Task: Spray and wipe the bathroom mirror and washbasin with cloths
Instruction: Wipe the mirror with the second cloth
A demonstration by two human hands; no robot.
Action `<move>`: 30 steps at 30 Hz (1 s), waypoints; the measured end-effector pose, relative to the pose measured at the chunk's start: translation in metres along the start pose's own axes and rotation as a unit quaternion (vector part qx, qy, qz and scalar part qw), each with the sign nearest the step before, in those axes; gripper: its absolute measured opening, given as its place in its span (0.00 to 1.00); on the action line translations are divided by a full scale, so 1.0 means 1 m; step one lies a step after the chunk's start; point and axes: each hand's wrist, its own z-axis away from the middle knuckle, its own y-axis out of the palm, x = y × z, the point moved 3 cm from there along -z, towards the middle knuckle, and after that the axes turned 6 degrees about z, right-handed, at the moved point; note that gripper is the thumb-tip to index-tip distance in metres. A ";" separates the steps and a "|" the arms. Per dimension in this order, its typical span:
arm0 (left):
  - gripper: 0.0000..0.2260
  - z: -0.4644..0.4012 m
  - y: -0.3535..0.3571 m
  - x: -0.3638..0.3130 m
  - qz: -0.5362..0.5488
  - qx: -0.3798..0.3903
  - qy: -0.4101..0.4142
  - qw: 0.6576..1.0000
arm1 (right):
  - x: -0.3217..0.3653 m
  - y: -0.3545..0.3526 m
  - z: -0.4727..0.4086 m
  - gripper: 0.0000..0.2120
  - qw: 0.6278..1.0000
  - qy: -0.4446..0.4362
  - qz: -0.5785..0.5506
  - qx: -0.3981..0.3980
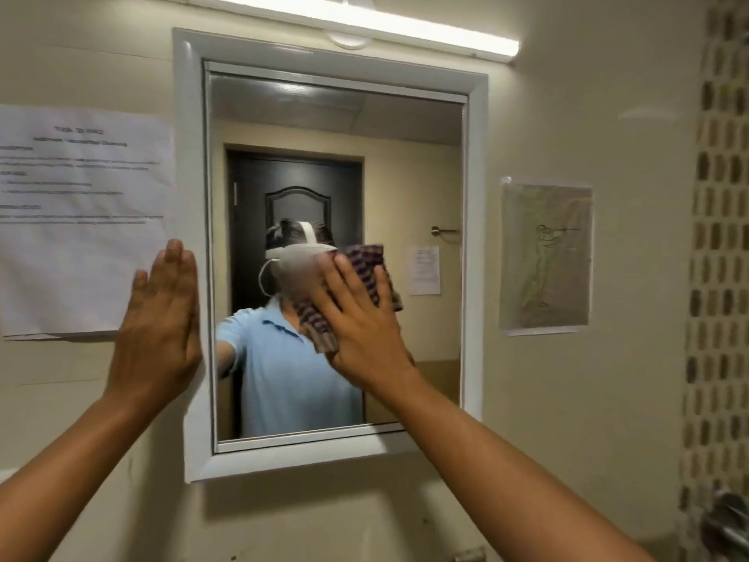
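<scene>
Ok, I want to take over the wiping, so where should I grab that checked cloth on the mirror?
Take the checked purple-and-white cloth by its loose upper right edge, coming from the right. The right hand presses flat over its lower left part against the white-framed mirror, so only that edge pokes free beyond the fingers.

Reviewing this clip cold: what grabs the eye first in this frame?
The right hand presses a checked cloth flat on the white-framed mirror at centre. The left hand rests flat on the frame's left edge, beside a printed sheet. A lit tube lamp runs above.
</scene>
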 end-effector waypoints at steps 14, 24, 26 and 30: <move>0.29 0.005 0.001 -0.007 0.007 0.001 -0.016 1.000 | -0.047 0.011 0.077 0.34 0.953 0.303 -0.021 0.001; 0.30 0.010 0.001 -0.006 0.004 0.009 -0.026 1.000 | 0.067 0.016 0.039 0.35 0.972 0.229 -0.041 0.030; 0.29 0.010 0.001 -0.005 0.010 0.010 -0.026 1.000 | 0.083 0.010 0.009 0.35 0.978 0.200 -0.045 0.034; 0.26 0.010 -0.001 -0.003 0.013 0.025 -0.022 0.999 | 0.121 0.004 -0.013 0.35 0.989 0.137 -0.051 0.032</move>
